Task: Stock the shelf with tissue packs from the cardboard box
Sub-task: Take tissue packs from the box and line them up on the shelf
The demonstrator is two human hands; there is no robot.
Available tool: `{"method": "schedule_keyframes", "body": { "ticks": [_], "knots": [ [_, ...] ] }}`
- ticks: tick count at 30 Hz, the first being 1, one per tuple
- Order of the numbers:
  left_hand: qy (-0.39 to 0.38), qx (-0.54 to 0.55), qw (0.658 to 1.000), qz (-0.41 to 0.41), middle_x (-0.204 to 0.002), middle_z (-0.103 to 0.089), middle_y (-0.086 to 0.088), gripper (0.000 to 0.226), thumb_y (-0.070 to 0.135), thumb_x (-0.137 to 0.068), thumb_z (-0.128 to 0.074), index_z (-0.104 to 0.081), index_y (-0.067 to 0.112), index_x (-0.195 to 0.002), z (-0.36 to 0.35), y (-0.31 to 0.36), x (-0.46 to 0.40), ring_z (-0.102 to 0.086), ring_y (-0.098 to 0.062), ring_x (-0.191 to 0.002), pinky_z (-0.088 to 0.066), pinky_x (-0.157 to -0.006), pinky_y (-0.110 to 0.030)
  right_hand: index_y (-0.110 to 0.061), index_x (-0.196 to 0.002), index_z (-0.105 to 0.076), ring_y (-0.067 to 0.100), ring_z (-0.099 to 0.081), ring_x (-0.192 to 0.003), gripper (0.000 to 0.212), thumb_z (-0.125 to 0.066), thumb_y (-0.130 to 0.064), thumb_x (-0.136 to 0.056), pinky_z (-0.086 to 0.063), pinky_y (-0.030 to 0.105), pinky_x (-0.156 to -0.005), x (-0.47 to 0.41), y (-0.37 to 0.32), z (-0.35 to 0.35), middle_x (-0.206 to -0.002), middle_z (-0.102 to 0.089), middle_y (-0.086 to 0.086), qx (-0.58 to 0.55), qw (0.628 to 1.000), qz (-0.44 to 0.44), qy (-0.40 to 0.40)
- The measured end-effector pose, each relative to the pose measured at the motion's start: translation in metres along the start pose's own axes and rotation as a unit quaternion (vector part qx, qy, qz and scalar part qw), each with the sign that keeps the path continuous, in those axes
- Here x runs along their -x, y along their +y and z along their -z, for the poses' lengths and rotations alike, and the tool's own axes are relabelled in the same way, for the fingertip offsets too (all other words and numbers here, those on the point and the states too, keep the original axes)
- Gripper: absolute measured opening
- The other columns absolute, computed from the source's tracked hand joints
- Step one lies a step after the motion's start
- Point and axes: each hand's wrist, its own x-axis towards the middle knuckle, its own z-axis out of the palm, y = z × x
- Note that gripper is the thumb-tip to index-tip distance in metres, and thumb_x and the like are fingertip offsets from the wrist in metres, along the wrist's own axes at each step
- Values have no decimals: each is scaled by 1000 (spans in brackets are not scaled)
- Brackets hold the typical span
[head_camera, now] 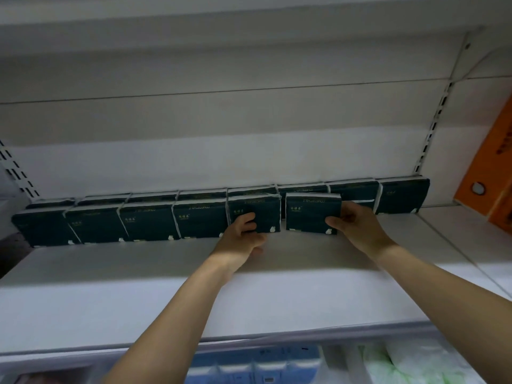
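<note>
Now we count eight packs in the back row on the shelf, six in front; our left hand grips the fifth, our right hand the sixth.

Dark tissue packs in smooth, faintly glossy plastic wrap; matt white painted-metal shelf; orange cardboard carton, smooth.

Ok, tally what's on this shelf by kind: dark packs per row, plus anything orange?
Back-row dark packs: 8
Front-row dark packs: 6, including one gripped by the left hand and one by the right hand
Orange box: 1, cut off by the frame
Total: 15
</note>
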Motion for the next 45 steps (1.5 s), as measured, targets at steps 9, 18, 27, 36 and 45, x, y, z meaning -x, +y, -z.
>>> {"method": "schedule_keyframes", "body": {
  "ticks": [9,18,27,36,45],
  "knots": [
    [14,-12,1000,6,-138,-50,-9,53,-6,-97,-53,-44,16,-145,5,-2,-4,-59,-13,-94,-59,-75,-29,-16,-97,-60,0,-58,-76,14,-70,-12,-88,-42,4,-57,-12,2,-12,-81,-61,-14,56,998,22,33],
    [33,6,999,12,-136,-51,-8,54,-4,-96,-59,-45,15,-144,-1,0,-3,-62,-21,-95,-59,-63,-23,-12,-105,-61,15,-63,-86,21,-70,-19,-88,-40,15,-62,-15,5,-13,-90,-65,-3,78,997,6,22],
    [85,165,982,27,-106,-67,-6,37,-2,-97,-57,-56,10,-132,-16,16,29,-67,-19,-88,-57,-56,-22,-10,-132,-46,17,-54,-93,50,-67,-30,-90,-40,23,-73,19,-5,-3,-104,-58,4,42,994,-53,81],
    [-6,166,986,-14,-114,-68,-9,25,7,-99,-59,-58,10,-124,-69,21,110,-69,-15,-81,-52,-51,-20,-12,-103,-64,1,-57,-81,10,-57,-13,-96,-41,3,-68,113,-35,11,-89,-63,-8,3,989,59,139],
    [-140,118,983,30,-99,-72,-5,18,10,-101,-56,-61,12,-118,-133,-24,189,-68,-14,-72,-48,-47,-21,-9,-87,-65,26,-61,-72,15,-57,-17,-96,-49,40,-67,252,4,34,-78,-65,4,31,983,35,176]
  ]
}}
